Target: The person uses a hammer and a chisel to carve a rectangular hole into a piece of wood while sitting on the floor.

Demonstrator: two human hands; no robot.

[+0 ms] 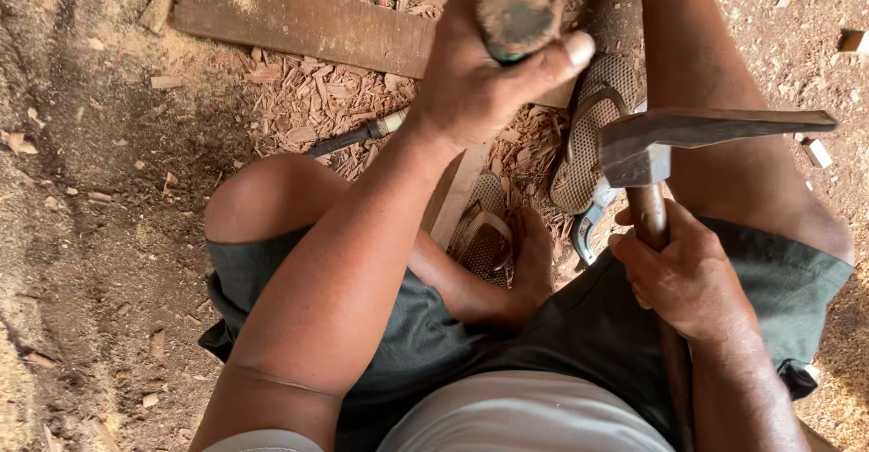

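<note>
left hand (471, 81) clenched around chisel handle (518, 10), upright; right hand (683, 280) grasping hammer (697, 140) by wooden shaft; plank (299, 19), wood chips (317, 90) beneath.

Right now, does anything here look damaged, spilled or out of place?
The butt end of the tool handle in the left hand looks worn and battered. Wood chips are scattered over the ground beside the plank. The right hand holds a hammer.
</note>
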